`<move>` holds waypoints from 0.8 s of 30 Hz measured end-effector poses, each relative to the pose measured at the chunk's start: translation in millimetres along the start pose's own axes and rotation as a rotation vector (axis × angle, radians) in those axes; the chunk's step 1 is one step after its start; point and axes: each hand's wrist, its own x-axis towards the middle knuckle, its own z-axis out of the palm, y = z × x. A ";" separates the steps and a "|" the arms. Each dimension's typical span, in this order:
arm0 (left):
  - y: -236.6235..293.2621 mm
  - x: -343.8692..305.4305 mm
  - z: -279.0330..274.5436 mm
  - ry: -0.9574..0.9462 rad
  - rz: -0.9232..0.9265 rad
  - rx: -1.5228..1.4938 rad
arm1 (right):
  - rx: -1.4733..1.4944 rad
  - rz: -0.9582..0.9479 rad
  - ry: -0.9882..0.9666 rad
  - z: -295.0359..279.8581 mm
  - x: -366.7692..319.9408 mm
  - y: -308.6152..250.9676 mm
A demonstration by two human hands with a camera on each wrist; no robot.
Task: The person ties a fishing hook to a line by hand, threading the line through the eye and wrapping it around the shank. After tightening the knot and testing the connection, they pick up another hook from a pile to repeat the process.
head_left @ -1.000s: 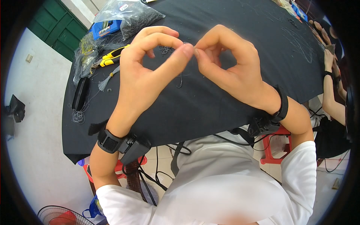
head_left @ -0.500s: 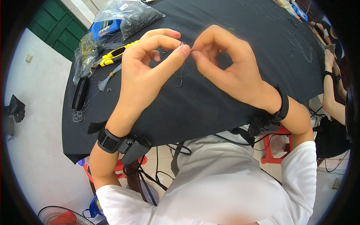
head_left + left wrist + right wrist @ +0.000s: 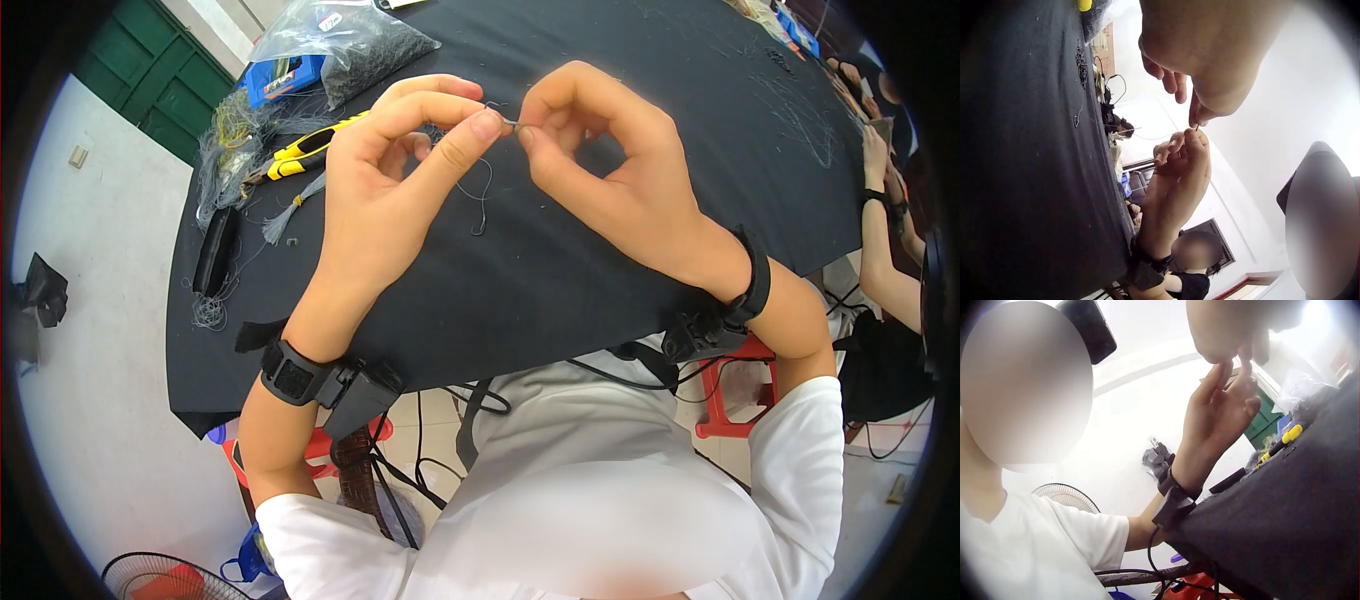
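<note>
Over the table, my left hand (image 3: 385, 200) and right hand (image 3: 625, 185) meet fingertip to fingertip. A thin dark fishing hook (image 3: 509, 122) spans the small gap, pinched between thumb and index finger of each hand; much of it is hidden by the fingertips. In the left wrist view, a short dark sliver of the hook (image 3: 1197, 128) shows between the fingers. Below my left thumb, a thin line (image 3: 488, 185) curves down to a second small hook (image 3: 478, 231) over the black cloth. Partly behind my left fingers lies a pile of small dark hooks (image 3: 1080, 65).
Yellow-and-black pliers (image 3: 300, 152), a tied bundle of grey line (image 3: 290, 213) and a black case (image 3: 215, 250) lie left on the black-covered table (image 3: 560, 300). Farther back are a blue box (image 3: 285, 78) and a clear bag of dark pieces (image 3: 370, 65). Another person's arm (image 3: 885, 235) is at right.
The fingertips have drawn slightly apart, so the hook between them now shows. My left hand shifted a little, and more of the thin line below it is visible.
</note>
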 end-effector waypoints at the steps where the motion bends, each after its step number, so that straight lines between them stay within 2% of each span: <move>1: 1.4 -0.1 -1.1 -0.026 -0.001 0.041 | -0.003 0.005 -0.003 -0.3 -0.1 -0.6; 3: 5.1 -0.5 -4.1 -0.077 -0.003 0.124 | -0.014 0.028 -0.013 -0.9 0.2 -1.0; 5: 0.1 0.8 -3.7 -0.040 0.026 0.071 | -0.031 0.064 -0.030 -1.7 0.4 -1.6; 9: 2.7 2.0 0.6 0.085 0.034 -0.061 | -0.038 0.283 -0.168 -5.0 1.5 5.2; 13: 2.6 5.7 -8.0 0.411 0.032 -0.046 | -0.080 0.330 -0.259 -14.0 16.1 12.2; 16: -5.1 10.9 -17.9 0.555 -0.090 -0.120 | -0.244 0.271 -0.260 -27.3 27.6 15.5; 19: -6.1 10.4 -17.1 0.543 -0.180 -0.209 | -0.300 0.252 -0.271 -37.2 37.5 4.7; 20: -7.8 9.0 -18.5 0.472 -0.177 -0.215 | -0.313 0.260 -0.280 -44.6 40.7 0.2; 24: -7.3 4.4 -18.1 0.390 -0.344 -0.176 | -0.269 0.184 -0.154 -65.4 54.7 -2.1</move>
